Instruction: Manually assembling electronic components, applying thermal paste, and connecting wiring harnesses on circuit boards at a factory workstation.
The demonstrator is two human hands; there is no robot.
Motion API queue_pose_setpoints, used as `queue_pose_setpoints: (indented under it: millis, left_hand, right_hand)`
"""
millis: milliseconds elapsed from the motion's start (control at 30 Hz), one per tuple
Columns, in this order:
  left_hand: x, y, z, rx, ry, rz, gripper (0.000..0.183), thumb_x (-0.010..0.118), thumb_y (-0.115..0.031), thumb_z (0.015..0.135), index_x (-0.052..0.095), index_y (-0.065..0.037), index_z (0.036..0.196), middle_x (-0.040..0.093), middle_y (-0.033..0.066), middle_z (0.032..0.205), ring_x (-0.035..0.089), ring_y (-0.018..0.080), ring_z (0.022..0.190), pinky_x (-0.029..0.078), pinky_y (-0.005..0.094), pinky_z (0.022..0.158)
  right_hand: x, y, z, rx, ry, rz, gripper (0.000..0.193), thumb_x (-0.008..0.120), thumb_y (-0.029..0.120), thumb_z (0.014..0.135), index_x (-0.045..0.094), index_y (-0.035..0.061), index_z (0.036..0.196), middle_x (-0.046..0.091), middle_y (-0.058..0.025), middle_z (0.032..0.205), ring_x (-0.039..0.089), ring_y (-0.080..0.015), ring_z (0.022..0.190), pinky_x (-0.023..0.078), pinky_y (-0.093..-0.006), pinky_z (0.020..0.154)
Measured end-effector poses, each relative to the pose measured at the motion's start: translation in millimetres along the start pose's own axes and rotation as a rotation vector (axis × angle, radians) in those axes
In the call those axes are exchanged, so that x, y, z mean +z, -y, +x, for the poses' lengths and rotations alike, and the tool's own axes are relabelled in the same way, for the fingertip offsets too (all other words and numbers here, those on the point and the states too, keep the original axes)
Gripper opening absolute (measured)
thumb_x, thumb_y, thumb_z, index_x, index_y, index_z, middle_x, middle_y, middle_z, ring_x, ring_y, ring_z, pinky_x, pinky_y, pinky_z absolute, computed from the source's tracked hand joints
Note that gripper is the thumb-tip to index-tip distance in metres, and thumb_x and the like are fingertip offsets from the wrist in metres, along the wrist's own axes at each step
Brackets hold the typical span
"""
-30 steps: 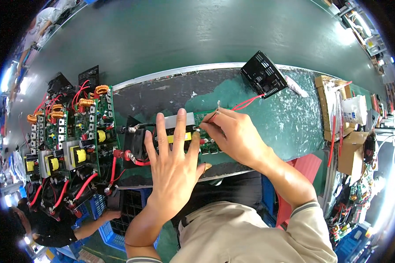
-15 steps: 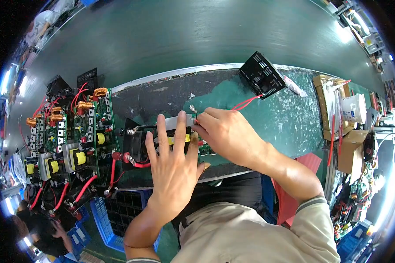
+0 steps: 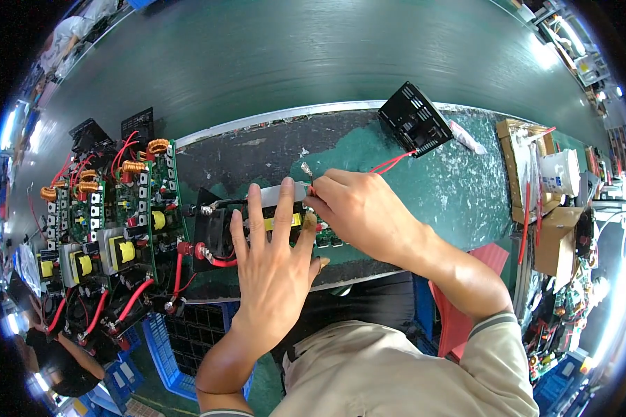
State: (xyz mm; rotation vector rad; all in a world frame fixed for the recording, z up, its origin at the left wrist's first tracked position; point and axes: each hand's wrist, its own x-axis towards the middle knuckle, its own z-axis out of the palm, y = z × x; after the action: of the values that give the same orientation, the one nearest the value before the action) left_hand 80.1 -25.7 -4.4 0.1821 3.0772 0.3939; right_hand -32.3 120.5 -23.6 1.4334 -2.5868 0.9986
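Note:
My left hand (image 3: 274,260) lies with fingers spread over a circuit board assembly (image 3: 282,221) on the bench, covering much of it. Between the fingers show a grey metal block and a yellow-wrapped part. At the assembly's left end are a black end panel (image 3: 207,233), a black cable and a thick red cable (image 3: 222,263). My right hand (image 3: 358,208) is closed in a pinch at the board's far right side; a bit of red shows at its fingertips, but what they hold is mostly hidden. A small silvery piece (image 3: 307,168) sticks up just beyond them.
Several upright circuit boards (image 3: 161,208) with copper coils and red cables stand at left. A black vented panel (image 3: 415,119) with red wires (image 3: 394,164) lies at far right, near cardboard boxes (image 3: 558,240) and a white bucket (image 3: 560,172). A blue crate (image 3: 161,354) is below; a person (image 3: 66,365) is at lower left.
My hands have barely moved; the right fingers and the silvery piece have shifted very slightly. At lower left, the other person has leaned and their arms have changed position.

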Motion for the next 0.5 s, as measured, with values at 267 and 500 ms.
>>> queue_pose_setpoints:
  millis: [267,500]
  left_hand:
    - [0.8,-1.0,0.7,-0.004,0.002,0.004,0.054,0.081,-0.028,0.074,0.065,-0.008,0.121,0.027,0.0148,0.158,0.022,0.0465,0.144,0.024,0.0632,0.111]
    - [3.1,-5.5,4.5,-0.009,-0.025,0.081,0.055,0.083,-0.03,0.072,0.066,-0.005,0.118,0.032,0.0151,0.155,0.025,0.0433,0.143,0.025,0.0608,0.111]
  right_hand:
    - [4.8,-0.4,-2.7,0.041,0.004,-0.03,0.017,0.069,0.011,0.085,0.057,0.0012,0.081,0.057,-0.0118,0.075,0.061,-0.0326,0.069,0.049,-0.0426,0.058]
    - [3.7,1.2,-0.7,0.042,0.009,-0.018,0.015,0.068,0.011,0.086,0.056,0.002,0.081,0.056,-0.0115,0.074,0.061,-0.0329,0.068,0.048,-0.0426,0.057]
